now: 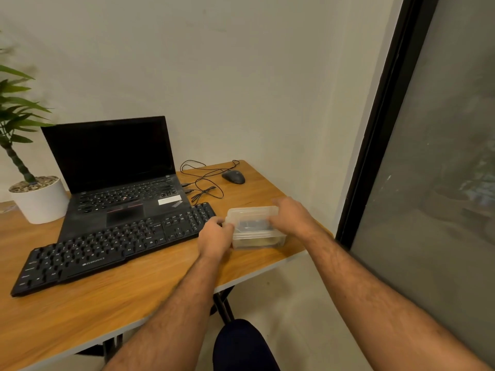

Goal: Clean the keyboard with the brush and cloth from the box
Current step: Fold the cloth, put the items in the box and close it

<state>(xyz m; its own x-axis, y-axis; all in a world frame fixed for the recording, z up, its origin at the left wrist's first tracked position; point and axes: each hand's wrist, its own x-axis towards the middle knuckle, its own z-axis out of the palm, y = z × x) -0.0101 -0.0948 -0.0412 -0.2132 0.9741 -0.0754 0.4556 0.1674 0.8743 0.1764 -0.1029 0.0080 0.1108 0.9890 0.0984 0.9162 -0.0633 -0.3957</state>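
Closest to me a dark-clad knee (242, 344) shows under the near edge of the wooden desk (112, 303), and two bare forearms reach out over it toward the desk's right end. There both hands meet on one clear plastic box (257, 241), which sits just right of the keyboard: the left hand (215, 238) has its fingers curled against the box's left end, and the right hand (290, 216) lies over the lid (251, 211) at the right with its fingers bent down onto it. The lid looks tipped up a little along its far side, so I judge the person to be prising it off, though I cannot tell whether it has come free. Something grey and something pale show through the plastic, too blurred to name as brush or cloth. By that reading the task is barely begun: the box is not yet emptied, and brushing and wiping the one black keyboard (115, 247), lying slantwise across the middle of the desk, are all left to do. Behind the keyboard stands one open laptop (117, 170) with a dark screen. Far right of it lies one black mouse (233, 176) with its thin cable (203, 180) looped on the wood, and at the far left one potted plant (32, 188) in a white pot.
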